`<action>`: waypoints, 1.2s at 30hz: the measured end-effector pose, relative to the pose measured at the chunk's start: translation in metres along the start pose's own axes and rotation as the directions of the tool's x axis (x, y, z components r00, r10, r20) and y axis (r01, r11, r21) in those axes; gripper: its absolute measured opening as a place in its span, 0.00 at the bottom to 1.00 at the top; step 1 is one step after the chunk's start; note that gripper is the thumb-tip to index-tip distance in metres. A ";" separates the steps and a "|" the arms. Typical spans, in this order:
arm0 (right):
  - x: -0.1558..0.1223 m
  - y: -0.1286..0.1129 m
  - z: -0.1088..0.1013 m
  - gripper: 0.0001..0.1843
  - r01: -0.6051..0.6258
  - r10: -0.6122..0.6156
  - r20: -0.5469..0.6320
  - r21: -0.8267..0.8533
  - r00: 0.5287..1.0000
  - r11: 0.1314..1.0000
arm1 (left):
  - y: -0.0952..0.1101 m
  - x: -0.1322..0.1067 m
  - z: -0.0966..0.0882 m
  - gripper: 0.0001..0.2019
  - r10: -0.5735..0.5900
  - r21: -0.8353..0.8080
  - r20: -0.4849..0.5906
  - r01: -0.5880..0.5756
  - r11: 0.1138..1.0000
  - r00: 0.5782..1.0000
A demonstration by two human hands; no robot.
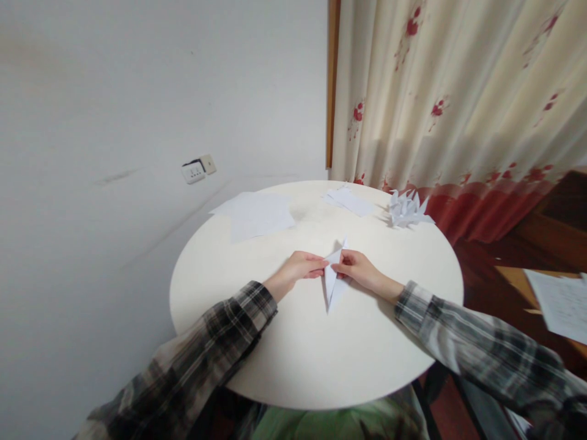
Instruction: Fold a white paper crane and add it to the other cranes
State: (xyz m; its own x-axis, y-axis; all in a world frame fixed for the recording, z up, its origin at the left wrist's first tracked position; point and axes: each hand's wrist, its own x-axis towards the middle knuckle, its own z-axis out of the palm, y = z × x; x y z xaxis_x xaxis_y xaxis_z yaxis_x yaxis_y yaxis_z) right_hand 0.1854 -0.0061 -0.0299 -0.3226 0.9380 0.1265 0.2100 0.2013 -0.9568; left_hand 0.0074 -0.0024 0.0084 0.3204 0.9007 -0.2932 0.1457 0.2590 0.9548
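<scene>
A folded white paper [331,286], narrow and pointed at both ends, is held upright just above the middle of the round white table [316,366]. My left hand [305,265] pinches its left edge between thumb and fingers. From the other side my right hand [358,267] grips the paper, its thumb and curled fingers against the fold. Parts of the fingertips are hidden behind the paper.
Flat white sheets [257,215] lie at the table's back left, and smaller paper pieces [349,200] at the back. A cluster of folded paper shapes [406,209] stands at the back right. Wall [114,91] and curtain [440,79] border the table; written papers [559,302] lie to the right.
</scene>
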 end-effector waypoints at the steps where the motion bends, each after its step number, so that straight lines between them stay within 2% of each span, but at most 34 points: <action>1: 0.000 0.000 0.000 0.11 0.005 -0.005 0.000 -0.003 1.000 1.000 | 0.001 -0.001 0.000 0.14 -0.004 0.003 0.000 0.004 1.000 1.000; 9: -0.001 -0.003 0.001 0.10 0.011 -0.011 0.000 -0.031 1.000 0.999 | 0.000 0.003 0.001 0.13 -0.018 0.011 -0.031 0.019 1.000 0.999; 15: -0.001 -0.002 0.001 0.11 0.000 0.000 -0.002 -0.019 1.000 1.000 | -0.001 0.001 0.001 0.11 0.016 0.029 -0.065 -0.014 0.999 0.998; 23: 0.000 -0.004 0.000 0.12 0.006 -0.006 -0.002 -0.048 1.000 0.999 | -0.004 0.001 0.002 0.14 0.130 0.123 -0.075 -0.120 0.985 0.989; 26: 0.000 -0.008 0.000 0.11 0.022 -0.027 -0.035 -0.116 0.999 0.993 | -0.009 0.006 0.001 0.15 0.169 0.167 -0.094 -0.152 0.974 0.981; 28: 0.000 -0.010 0.000 0.11 0.041 -0.051 -0.054 -0.182 0.997 0.982 | -0.011 0.006 0.000 0.16 0.252 0.249 -0.126 -0.215 0.944 0.960; 29: 0.000 -0.011 0.000 0.12 0.049 -0.062 -0.056 -0.208 0.996 0.977 | -0.013 0.004 -0.001 0.16 0.321 0.317 -0.135 -0.266 0.910 0.937; 30: 0.000 -0.011 0.000 0.12 0.056 -0.071 -0.056 -0.224 0.996 0.973 | -0.014 0.000 -0.002 0.16 0.467 0.461 -0.102 -0.374 0.805 0.878; 31: 0.001 -0.011 0.000 0.12 0.061 -0.075 -0.050 -0.232 0.996 0.971 | -0.015 -0.005 -0.004 0.14 0.598 0.595 -0.019 -0.472 0.650 0.801; 32: 0.002 -0.010 -0.001 0.13 0.064 -0.075 -0.040 -0.231 0.996 0.971 | -0.017 -0.011 -0.006 0.11 0.665 0.669 0.106 -0.548 0.502 0.739; 34: 0.003 -0.007 -0.003 0.13 0.061 -0.065 -0.010 -0.226 0.998 0.972 | -0.021 -0.024 -0.009 0.10 0.664 0.690 0.371 -0.671 0.271 0.650; 36: 0.005 -0.005 -0.005 0.13 0.054 -0.049 0.028 -0.230 0.998 0.972 | -0.026 -0.035 -0.012 0.13 0.592 0.665 0.529 -0.731 0.156 0.608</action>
State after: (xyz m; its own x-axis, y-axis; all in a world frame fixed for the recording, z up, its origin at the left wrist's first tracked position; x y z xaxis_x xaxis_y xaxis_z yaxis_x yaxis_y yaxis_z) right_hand 0.1880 -0.0012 -0.0231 -0.3581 0.9188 0.1662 0.3988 0.3115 -0.8625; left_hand -0.0190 -0.0365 -0.0058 0.7764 0.5162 0.3616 0.4108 -0.8496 0.3308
